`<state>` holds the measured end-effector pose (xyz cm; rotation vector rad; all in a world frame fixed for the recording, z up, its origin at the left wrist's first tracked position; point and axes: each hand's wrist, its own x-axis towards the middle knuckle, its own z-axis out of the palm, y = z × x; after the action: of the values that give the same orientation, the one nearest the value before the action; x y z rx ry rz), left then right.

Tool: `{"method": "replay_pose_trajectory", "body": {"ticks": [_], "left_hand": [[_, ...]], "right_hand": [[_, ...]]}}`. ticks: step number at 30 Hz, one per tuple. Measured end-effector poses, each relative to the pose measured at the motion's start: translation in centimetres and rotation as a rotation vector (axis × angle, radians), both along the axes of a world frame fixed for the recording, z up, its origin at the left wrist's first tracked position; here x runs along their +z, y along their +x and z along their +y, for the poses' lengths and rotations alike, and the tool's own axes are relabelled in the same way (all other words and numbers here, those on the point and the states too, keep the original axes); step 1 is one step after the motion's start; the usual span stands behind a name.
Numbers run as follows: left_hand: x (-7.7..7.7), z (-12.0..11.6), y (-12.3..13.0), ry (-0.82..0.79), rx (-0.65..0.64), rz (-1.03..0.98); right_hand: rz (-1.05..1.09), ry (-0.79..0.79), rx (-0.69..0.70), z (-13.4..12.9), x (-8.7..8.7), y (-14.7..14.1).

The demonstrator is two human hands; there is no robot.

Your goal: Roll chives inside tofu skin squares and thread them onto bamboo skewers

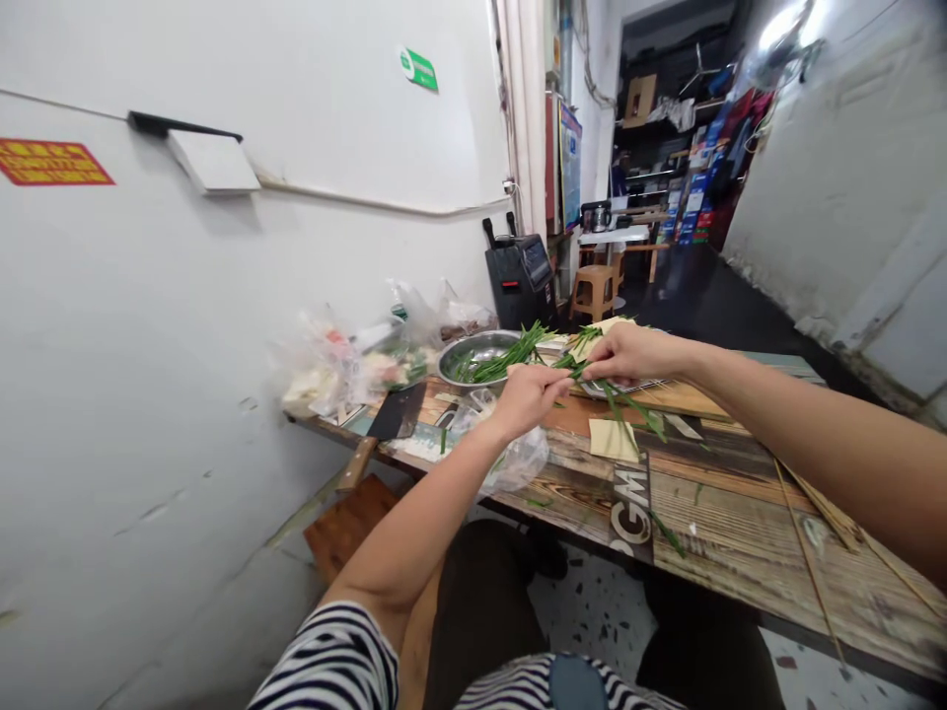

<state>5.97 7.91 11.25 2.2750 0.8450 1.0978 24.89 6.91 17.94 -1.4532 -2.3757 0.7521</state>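
Note:
My left hand (527,396) is closed, its fingers pinching one end of a small bunch of green chives (573,364). Just to the right, my right hand (621,355) is closed on the same bunch, and loose green ends hang below it. Left of the hands, more long chives (518,357) lean over the edge of a metal bowl (460,355). Behind my right hand, pale yellow tofu sheets (588,345) with greens show partly. One square tofu sheet (611,440) lies on the wooden table below the hands.
A cleaver (398,412) lies at the table's left, its handle past the front edge. Plastic bags (340,365) of food stand by the wall, and a crumpled clear bag (522,459) sits near me. Thin wooden skewers (821,508) lie at right. A black speaker-like box (520,276) stands behind.

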Motion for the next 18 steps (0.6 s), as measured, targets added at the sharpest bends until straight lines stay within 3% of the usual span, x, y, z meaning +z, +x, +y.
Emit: {"method": "replay_pose_trajectory", "body": {"ticks": [5, 8, 10, 14, 18], "left_hand": [[-2.0, -0.8, 1.9, -0.017, 0.104, -0.238], [-3.0, -1.5, 3.3, 0.012, 0.163, -0.303], [-3.4, -1.8, 3.9, 0.013, 0.168, -0.305], [-3.4, -1.5, 4.0, -0.129, 0.055, -0.332], [-2.3, -0.7, 3.2, -0.499, -0.176, -0.478]], "right_hand": [[0.475, -0.186, -0.278, -1.1, -1.8, -0.4], [0.594, -0.202, -0.353, -1.7, -2.8, -1.1], [0.587, -0.132, -0.378, -1.9, -3.2, -1.2], [0.445, 0.014, -0.397, -2.4, -3.1, -0.4], [0.36, -0.01, -0.301, -3.1, -1.8, 0.3]]}}
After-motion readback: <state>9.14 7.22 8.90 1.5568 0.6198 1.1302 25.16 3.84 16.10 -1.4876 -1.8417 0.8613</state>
